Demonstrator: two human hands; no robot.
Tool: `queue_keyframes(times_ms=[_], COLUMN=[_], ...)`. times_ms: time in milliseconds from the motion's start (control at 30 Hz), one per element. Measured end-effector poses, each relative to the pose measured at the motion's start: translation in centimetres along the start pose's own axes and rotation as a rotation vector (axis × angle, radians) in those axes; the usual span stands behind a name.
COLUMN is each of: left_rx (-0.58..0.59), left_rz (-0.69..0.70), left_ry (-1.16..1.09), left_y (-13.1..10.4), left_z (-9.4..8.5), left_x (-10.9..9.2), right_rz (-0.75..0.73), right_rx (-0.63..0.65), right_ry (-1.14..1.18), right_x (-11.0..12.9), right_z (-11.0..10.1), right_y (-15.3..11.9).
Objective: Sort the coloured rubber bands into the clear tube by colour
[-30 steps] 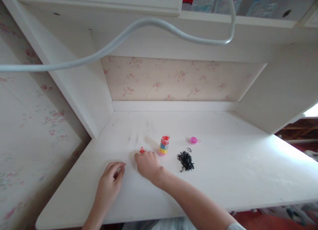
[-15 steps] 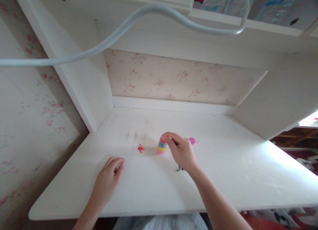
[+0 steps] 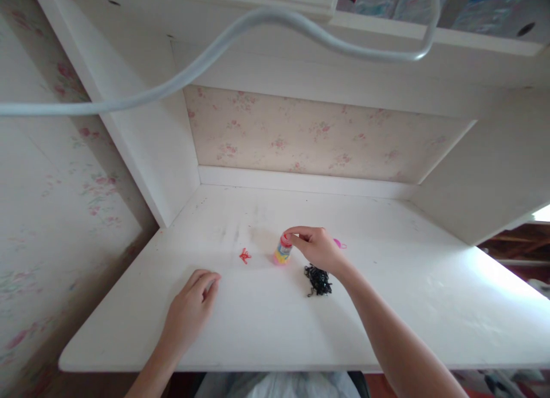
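A small bottle (image 3: 282, 250) with a red rim and bands of blue, yellow and pink stands on the white tabletop. My right hand (image 3: 315, 246) reaches over it from the right, thumb and fingers pinched together at its mouth. What lies between those fingertips is too small to make out. My left hand (image 3: 194, 298) rests on the table to the left, fingers loosely curled in, nothing visible in them. Between the hands is a little bunch of red rubber bands (image 3: 244, 255). Under my right wrist sits a heap of black rubber bands (image 3: 318, 280).
Behind my right hand, a pink round piece with a loop (image 3: 339, 244) is partly hidden. A white cable (image 3: 275, 15) crosses high in front. Side panels and an upper shelf with plastic bottles (image 3: 378, 2) enclose the white desk (image 3: 258, 329).
My right hand has shifted slightly, its fingers still at the bottle's mouth. More of the black heap now shows beside the wrist. My left hand stays in place; the view has moved slightly.
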State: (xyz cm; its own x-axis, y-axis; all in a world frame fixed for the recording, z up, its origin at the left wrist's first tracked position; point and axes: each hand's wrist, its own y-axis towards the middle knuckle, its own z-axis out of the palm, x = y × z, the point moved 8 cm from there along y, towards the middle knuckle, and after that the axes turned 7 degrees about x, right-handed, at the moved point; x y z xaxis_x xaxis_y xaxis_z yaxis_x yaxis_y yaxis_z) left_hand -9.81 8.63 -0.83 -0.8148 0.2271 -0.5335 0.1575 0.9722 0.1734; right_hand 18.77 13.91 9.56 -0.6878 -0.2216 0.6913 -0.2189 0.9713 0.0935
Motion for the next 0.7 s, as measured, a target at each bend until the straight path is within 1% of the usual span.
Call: queue_keyframes(times_ms=[67, 233, 367, 467, 567, 700], left_rx=[0.001, 0.027, 0.023, 0.02, 0.022, 0.012], left_rz=[-0.002, 0.008, 0.019, 0.02, 0.02, 0.03], left_ry=[0.006, 0.013, 0.016, 0.025, 0.032, 0.053], left_y=[0.0, 0.0, 0.0, 0.0, 0.0, 0.0], left_z=[0.0, 0.2, 0.2, 0.1, 0.0, -0.1], left_x=[0.0, -0.1, -0.2, -0.3, -0.4, -0.6], right_rz=[0.014, 0.053, 0.037, 0.02, -0.009, -0.088], right_rx=[0.016, -0.007, -0.026, -0.057, -0.068, -0.049], right_ry=[0.018, 0.098, 0.201, 0.225, 0.134, -0.098], right_x=[-0.2, -1.4, -2.0, -1.9, -1.4, -0.2], right_z=[0.0, -0.1, 0.0, -0.4, -0.7, -0.6], right_y=[0.1, 0.2, -0.1, -1.0, -1.9, -2.5])
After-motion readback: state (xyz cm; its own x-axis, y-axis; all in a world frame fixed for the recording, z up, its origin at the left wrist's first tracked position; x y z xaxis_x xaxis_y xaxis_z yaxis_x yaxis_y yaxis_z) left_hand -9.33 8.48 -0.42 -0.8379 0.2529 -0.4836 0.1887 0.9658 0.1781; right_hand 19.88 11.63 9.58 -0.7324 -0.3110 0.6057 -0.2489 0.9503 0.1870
